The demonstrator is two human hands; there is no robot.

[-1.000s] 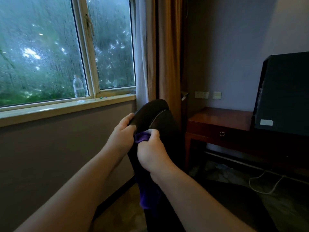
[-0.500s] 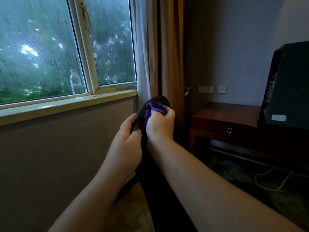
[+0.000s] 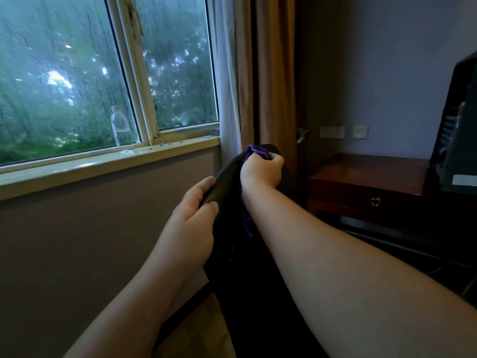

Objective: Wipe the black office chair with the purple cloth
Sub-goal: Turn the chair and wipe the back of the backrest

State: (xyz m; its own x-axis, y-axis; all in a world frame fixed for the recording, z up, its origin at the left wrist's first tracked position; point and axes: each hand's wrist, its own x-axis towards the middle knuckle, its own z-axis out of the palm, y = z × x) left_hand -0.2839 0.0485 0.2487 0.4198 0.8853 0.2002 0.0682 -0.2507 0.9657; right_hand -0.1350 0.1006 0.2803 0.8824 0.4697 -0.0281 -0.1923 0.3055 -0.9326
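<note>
The black office chair rises in the middle of the view, its curved back seen edge-on. My left hand grips the left edge of the chair back, thumb on the near side. My right hand holds the bunched purple cloth against the top of the chair back. A strip of the cloth hangs down beside my right wrist. The lower part of the chair is hidden by my arms.
A window with a sill runs along the left, with a plastic water bottle on it. Curtains hang behind the chair. A wooden desk with a drawer stands at the right, and a dark box sits on it.
My right hand has slid the purple cloth up the chair back from near my left hand to the top edge. My left hand has kept its grip on the chair's edge.
</note>
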